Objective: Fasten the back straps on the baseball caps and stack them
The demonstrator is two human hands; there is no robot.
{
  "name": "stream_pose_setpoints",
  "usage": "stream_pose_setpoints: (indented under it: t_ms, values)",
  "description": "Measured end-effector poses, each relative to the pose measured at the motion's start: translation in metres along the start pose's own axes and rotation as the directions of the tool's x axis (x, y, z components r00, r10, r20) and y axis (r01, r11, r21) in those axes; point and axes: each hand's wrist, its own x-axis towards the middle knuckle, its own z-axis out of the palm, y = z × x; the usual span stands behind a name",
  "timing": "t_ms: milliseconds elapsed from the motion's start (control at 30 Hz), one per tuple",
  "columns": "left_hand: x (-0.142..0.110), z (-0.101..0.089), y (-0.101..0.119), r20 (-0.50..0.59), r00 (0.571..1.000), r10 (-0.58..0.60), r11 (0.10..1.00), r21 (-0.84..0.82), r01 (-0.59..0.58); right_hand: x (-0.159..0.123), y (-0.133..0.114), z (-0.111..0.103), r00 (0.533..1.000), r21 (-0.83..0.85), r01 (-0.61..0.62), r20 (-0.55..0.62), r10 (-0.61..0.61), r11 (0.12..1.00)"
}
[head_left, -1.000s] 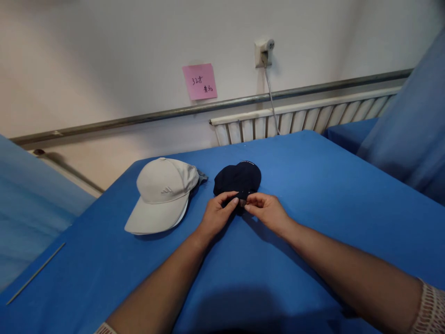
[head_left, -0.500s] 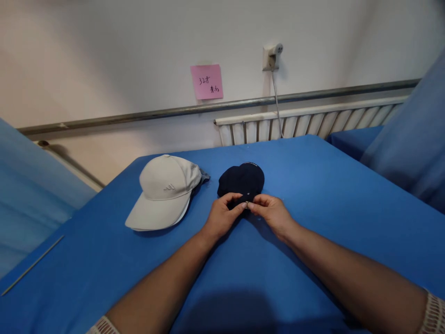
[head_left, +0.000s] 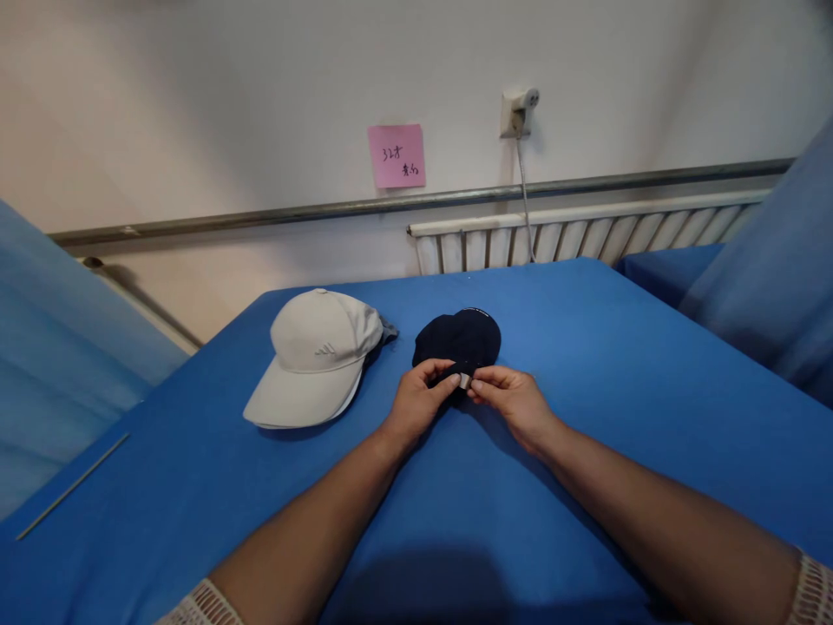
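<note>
A black baseball cap (head_left: 452,337) lies on the blue table cover with its back strap toward me and its brim pointing away. My left hand (head_left: 420,398) pinches the strap from the left. From the right, the thumb and forefinger of my right hand (head_left: 514,401) are closed on the strap beside a small silvery buckle (head_left: 464,380). The buckle shows between the two thumbs. To the left sits a pale grey baseball cap (head_left: 318,334) with a small stripe logo, its brim toward me. Darker cap parts show beneath and behind it.
The blue cover (head_left: 625,365) spreads under everything. A thin stick (head_left: 71,488) lies near the left edge. Behind the table are a metal rail (head_left: 312,211), a white radiator (head_left: 573,234), a plugged cable (head_left: 524,178) and a pink note (head_left: 396,156). Blue curtains (head_left: 71,347) hang at both sides.
The buckle on the black cap's strap now shows more broadly between my thumbs, and my right fingers have moved slightly right. The whole view has shifted a little.
</note>
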Motion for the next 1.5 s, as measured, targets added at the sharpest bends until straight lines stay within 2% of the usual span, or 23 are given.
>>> stream_pose_setpoints:
  t_ms: [133,233,333,467,633,700,767,867,933,1000,1067,1133,1233,1367,1433,1500]
  values:
    - [0.0,-0.002,-0.002,-0.02,0.992,0.124,0.978,0.169,-0.119,0.002,0.004,-0.001,1.0,-0.009,-0.002,0.002,0.002,1.0]
    - [-0.004,-0.004,0.001,-0.036,0.965,0.258,0.893,0.391,-0.224,0.002,0.01,-0.001,0.998,-0.052,0.057,0.028,-0.055,0.997]
    - [-0.009,-0.006,0.007,-0.043,0.909,0.415,0.757,0.571,-0.319,0.001,0.016,-0.001,0.987,-0.13,0.153,0.062,-0.146,0.98]
    - [-0.016,-0.006,0.014,0.023,0.816,0.577,0.591,0.678,-0.437,-0.005,0.016,0.0,0.954,-0.267,0.295,0.128,-0.27,0.917]
    - [-0.017,-0.006,0.017,0.139,0.78,0.609,0.459,0.741,-0.491,-0.013,0.011,0.0,0.91,-0.434,0.415,0.214,-0.357,0.799]
    - [-0.015,-0.007,0.017,0.152,0.786,0.599,0.443,0.755,-0.484,-0.013,0.01,-0.001,0.898,-0.479,0.44,0.225,-0.379,0.759]
    - [-0.012,-0.008,0.016,0.141,0.805,0.576,0.466,0.752,-0.465,-0.011,0.011,-0.001,0.892,-0.496,0.452,0.225,-0.393,0.742]
    - [-0.008,-0.01,0.012,0.09,0.836,0.542,0.545,0.72,-0.43,-0.007,0.012,-0.001,0.92,-0.434,0.391,0.181,-0.347,0.812]
    - [-0.007,-0.009,0.01,0.064,0.847,0.528,0.588,0.692,-0.419,-0.004,0.011,0.0,0.962,-0.314,0.268,0.133,-0.237,0.911]
    - [-0.008,-0.008,0.007,0.08,0.85,0.52,0.602,0.671,-0.432,-0.003,0.007,0.001,0.992,-0.132,0.092,0.097,-0.08,0.987]
    - [-0.01,-0.007,0.006,0.126,0.846,0.518,0.592,0.661,-0.462,-0.003,0.002,0.0,0.994,0.072,-0.07,0.093,0.063,0.995]
    - [-0.011,-0.006,0.006,0.181,0.836,0.519,0.569,0.657,-0.495,-0.002,-0.002,-0.002,0.985,0.243,-0.166,0.09,0.148,0.956]
    - [-0.012,-0.005,0.008,0.242,0.814,0.528,0.524,0.661,-0.537,0.004,-0.003,-0.007,0.975,0.375,-0.224,0.072,0.212,0.9]
    - [-0.013,-0.003,0.012,0.335,0.791,0.513,0.46,0.67,-0.582,0.012,-0.001,-0.014,0.973,0.404,-0.225,0.052,0.223,0.887]
    - [-0.014,-0.001,0.013,0.354,0.796,0.491,0.467,0.664,-0.584,0.012,-0.002,-0.015,0.978,0.409,-0.204,0.036,0.208,0.89]
    - [-0.016,0.0,0.012,0.319,0.81,0.492,0.503,0.655,-0.563,0.01,-0.004,-0.014,0.979,0.416,-0.197,0.036,0.2,0.888]
